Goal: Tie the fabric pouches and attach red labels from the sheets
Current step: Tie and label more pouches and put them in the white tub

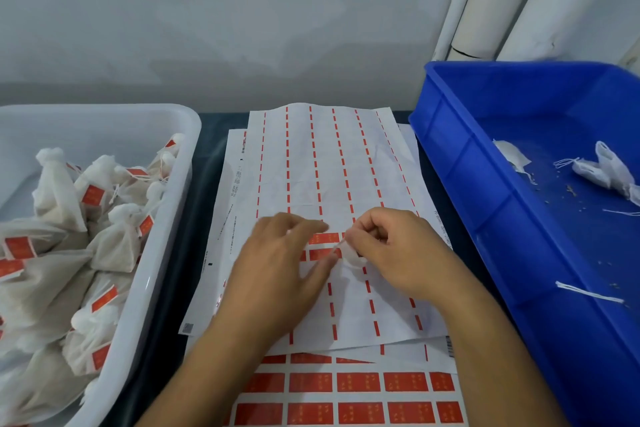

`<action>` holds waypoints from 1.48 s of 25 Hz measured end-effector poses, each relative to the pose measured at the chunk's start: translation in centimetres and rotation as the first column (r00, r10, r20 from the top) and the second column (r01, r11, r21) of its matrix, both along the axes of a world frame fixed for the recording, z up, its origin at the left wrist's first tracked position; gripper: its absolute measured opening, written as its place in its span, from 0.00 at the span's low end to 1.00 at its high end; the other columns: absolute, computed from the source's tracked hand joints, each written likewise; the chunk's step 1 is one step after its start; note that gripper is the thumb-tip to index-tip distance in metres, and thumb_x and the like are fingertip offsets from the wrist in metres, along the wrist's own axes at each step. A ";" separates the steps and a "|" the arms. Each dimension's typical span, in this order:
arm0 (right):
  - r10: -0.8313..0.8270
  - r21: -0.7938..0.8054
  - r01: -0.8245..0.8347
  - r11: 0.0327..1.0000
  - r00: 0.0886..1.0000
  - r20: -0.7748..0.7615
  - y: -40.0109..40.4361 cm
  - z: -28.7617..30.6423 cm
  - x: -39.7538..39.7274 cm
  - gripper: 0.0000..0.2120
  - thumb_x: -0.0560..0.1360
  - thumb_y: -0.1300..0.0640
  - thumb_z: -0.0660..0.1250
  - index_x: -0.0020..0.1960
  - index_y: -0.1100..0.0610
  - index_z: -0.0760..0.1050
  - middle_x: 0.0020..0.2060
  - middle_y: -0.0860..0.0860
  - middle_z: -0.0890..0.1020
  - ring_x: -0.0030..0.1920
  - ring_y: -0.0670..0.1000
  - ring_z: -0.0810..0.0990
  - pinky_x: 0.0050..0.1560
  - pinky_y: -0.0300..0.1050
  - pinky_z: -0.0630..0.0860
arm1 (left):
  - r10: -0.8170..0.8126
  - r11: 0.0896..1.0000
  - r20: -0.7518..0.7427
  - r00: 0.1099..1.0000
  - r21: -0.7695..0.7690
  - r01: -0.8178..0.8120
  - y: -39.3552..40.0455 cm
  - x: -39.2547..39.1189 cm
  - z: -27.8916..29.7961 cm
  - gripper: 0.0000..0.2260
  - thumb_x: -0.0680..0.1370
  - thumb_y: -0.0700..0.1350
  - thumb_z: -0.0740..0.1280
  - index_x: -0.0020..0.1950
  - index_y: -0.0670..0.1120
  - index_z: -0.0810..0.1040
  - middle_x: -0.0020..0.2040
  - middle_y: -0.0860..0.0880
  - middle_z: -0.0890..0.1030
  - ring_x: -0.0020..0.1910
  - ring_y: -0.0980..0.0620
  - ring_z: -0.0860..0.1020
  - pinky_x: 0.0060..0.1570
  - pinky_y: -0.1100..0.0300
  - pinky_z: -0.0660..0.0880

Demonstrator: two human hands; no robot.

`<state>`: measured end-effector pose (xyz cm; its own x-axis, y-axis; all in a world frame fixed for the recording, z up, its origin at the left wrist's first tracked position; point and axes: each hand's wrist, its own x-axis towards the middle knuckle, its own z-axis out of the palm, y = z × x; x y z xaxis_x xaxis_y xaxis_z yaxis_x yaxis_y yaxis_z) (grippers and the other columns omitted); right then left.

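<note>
A label sheet, mostly peeled down to red dashes, lies in the middle of the table. Two rows of red labels remain on it beside my fingers. My left hand rests on this sheet with its fingers stretched towards those labels. My right hand has curled fingers pinching a small white piece of pouch fabric with a thin string, just right of the labels. A fuller sheet of red labels shows underneath, near the front edge.
A white tub on the left holds several tied pouches with red labels. On the right, a blue crate contains a few unlabelled pouches and loose strings. White rolls lean against the wall at the back right.
</note>
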<state>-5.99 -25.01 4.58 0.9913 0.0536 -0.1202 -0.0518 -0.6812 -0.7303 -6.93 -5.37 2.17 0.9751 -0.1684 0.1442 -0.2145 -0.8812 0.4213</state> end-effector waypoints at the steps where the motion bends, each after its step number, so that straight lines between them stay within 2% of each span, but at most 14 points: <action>1: 0.017 0.010 -0.017 1.000 1.000 0.000 0.0 0.0 0.0 0.07 0.80 0.42 0.66 0.46 0.42 0.78 0.41 0.34 0.82 0.45 0.35 0.79 0.41 0.34 0.75 | -0.049 0.999 -0.005 0.999 -0.020 0.049 -0.6 0.0 -0.2 0.19 0.78 0.65 0.65 0.69 0.65 0.75 0.66 0.62 0.76 0.61 0.62 0.69 0.58 0.63 0.67; 5: 0.052 -0.017 -0.052 0.999 0.999 0.008 -0.1 0.0 -0.1 0.07 0.80 0.43 0.66 0.45 0.41 0.78 0.43 0.29 0.79 0.47 0.32 0.77 0.40 0.33 0.75 | -0.066 0.995 0.049 0.997 -0.069 0.069 -1.0 0.6 -0.4 0.09 0.80 0.58 0.67 0.58 0.59 0.83 0.53 0.60 0.82 0.48 0.61 0.73 0.48 0.66 0.71; 8: 0.065 -0.050 -0.064 0.997 0.998 0.011 -0.2 0.1 -0.3 0.06 0.80 0.44 0.66 0.45 0.41 0.77 0.40 0.36 0.81 0.44 0.34 0.79 0.39 0.33 0.75 | -0.059 0.992 0.061 0.996 -0.106 0.065 -0.7 0.7 -0.6 0.05 0.80 0.56 0.69 0.53 0.59 0.82 0.46 0.63 0.79 0.44 0.60 0.75 0.46 0.65 0.75; 10: 0.077 -0.083 -0.076 0.994 0.997 0.016 -0.1 0.2 -0.6 0.07 0.81 0.44 0.66 0.45 0.42 0.76 0.39 0.39 0.82 0.41 0.37 0.81 0.40 0.34 0.79 | -0.048 0.990 0.041 0.998 -0.127 0.053 -0.7 0.6 -0.7 0.03 0.80 0.56 0.69 0.52 0.60 0.81 0.44 0.65 0.76 0.43 0.62 0.75 0.45 0.70 0.72; 12: 0.085 -0.103 -0.082 0.991 0.996 0.027 0.1 0.4 -0.7 0.07 0.82 0.44 0.65 0.45 0.42 0.75 0.37 0.41 0.82 0.38 0.38 0.83 0.41 0.38 0.83 | -0.035 0.988 -0.001 0.999 -0.151 0.035 -0.8 0.6 -0.9 0.02 0.80 0.56 0.68 0.51 0.61 0.80 0.43 0.66 0.74 0.42 0.63 0.75 0.45 0.72 0.70; 14: 0.080 -0.086 -0.075 0.993 0.995 0.053 0.4 0.5 -0.7 0.07 0.82 0.44 0.64 0.46 0.42 0.73 0.38 0.41 0.82 0.37 0.37 0.83 0.41 0.39 0.83 | -0.024 0.982 -0.039 0.999 -0.186 0.017 -0.7 0.5 -0.9 0.02 0.80 0.57 0.68 0.50 0.61 0.79 0.43 0.66 0.76 0.42 0.62 0.77 0.46 0.71 0.73; 17: 0.079 0.012 -0.080 0.997 0.996 0.050 0.6 0.9 -0.7 0.07 0.79 0.39 0.68 0.48 0.40 0.72 0.42 0.38 0.81 0.37 0.40 0.84 0.37 0.33 0.77 | -0.007 0.967 -0.078 0.997 -0.254 -0.013 -0.6 0.6 -0.9 0.03 0.80 0.57 0.68 0.48 0.60 0.79 0.43 0.65 0.78 0.42 0.60 0.78 0.46 0.68 0.77; 20: 0.097 -0.050 -0.093 0.994 0.993 0.071 0.7 0.8 -0.7 0.09 0.77 0.39 0.71 0.48 0.39 0.72 0.43 0.35 0.80 0.43 0.38 0.81 0.40 0.29 0.73 | -0.009 0.962 -0.078 0.997 -0.273 -0.013 -0.5 0.5 -0.8 0.03 0.80 0.56 0.69 0.47 0.59 0.79 0.43 0.65 0.78 0.42 0.60 0.79 0.46 0.68 0.76; 22: 0.079 -0.061 -0.073 0.995 0.991 0.104 0.6 0.6 -0.5 0.08 0.77 0.41 0.71 0.48 0.39 0.72 0.42 0.35 0.80 0.42 0.38 0.80 0.41 0.30 0.74 | -0.013 0.962 -0.076 0.997 -0.274 -0.008 -0.5 0.6 -0.9 0.03 0.80 0.56 0.69 0.48 0.59 0.80 0.43 0.64 0.78 0.42 0.60 0.79 0.45 0.70 0.75; 27: 0.134 -0.183 -0.108 0.977 0.982 0.137 0.3 0.4 -0.5 0.10 0.79 0.42 0.69 0.59 0.37 0.73 0.47 0.36 0.83 0.46 0.41 0.82 0.53 0.37 0.78 | -0.012 0.969 -0.086 0.996 -0.247 -0.010 -0.4 0.4 -0.6 0.03 0.79 0.56 0.69 0.48 0.60 0.78 0.43 0.66 0.76 0.41 0.61 0.78 0.43 0.74 0.70; 30: 0.099 -0.222 -0.062 0.973 0.982 0.161 -0.4 0.4 -0.4 0.07 0.80 0.41 0.68 0.56 0.36 0.73 0.43 0.32 0.78 0.44 0.39 0.81 0.50 0.33 0.77 | -0.019 0.965 -0.103 0.995 -0.264 -0.009 -0.1 0.4 -0.4 0.03 0.79 0.57 0.70 0.49 0.61 0.77 0.45 0.66 0.76 0.42 0.61 0.78 0.44 0.75 0.70; 32: 0.025 -0.141 0.004 0.990 0.979 0.203 -0.8 0.7 -0.2 0.09 0.80 0.42 0.69 0.56 0.34 0.71 0.41 0.29 0.76 0.40 0.37 0.80 0.44 0.29 0.74 | -0.046 0.965 -0.131 0.990 -0.263 0.010 0.1 0.3 -0.2 0.05 0.79 0.56 0.70 0.53 0.63 0.76 0.48 0.67 0.76 0.45 0.62 0.78 0.46 0.75 0.71; 34: -0.109 0.015 0.109 0.994 0.952 0.287 -1.4 1.1 0.0 0.10 0.79 0.45 0.70 0.57 0.34 0.72 0.42 0.31 0.79 0.41 0.36 0.81 0.39 0.27 0.76 | -0.112 0.963 -0.149 0.983 -0.260 0.070 0.1 0.2 0.0 0.10 0.79 0.55 0.70 0.57 0.66 0.73 0.51 0.71 0.73 0.50 0.64 0.77 0.47 0.76 0.70; 37: -0.308 0.254 0.222 0.941 0.873 0.378 -2.2 1.5 0.1 0.04 0.80 0.47 0.69 0.52 0.38 0.76 0.45 0.34 0.82 0.45 0.39 0.83 0.39 0.34 0.82 | -0.209 0.956 -0.218 0.953 -0.253 0.152 0.5 -0.1 0.9 0.11 0.75 0.56 0.68 0.54 0.69 0.73 0.52 0.74 0.73 0.55 0.65 0.75 0.47 0.75 0.70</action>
<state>-5.85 -27.19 6.09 0.9298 -0.2379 0.2809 0.1205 -0.5243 -0.8430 -7.00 -4.84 3.09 0.9416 -0.3349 -0.0342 -0.2282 -0.7097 0.6666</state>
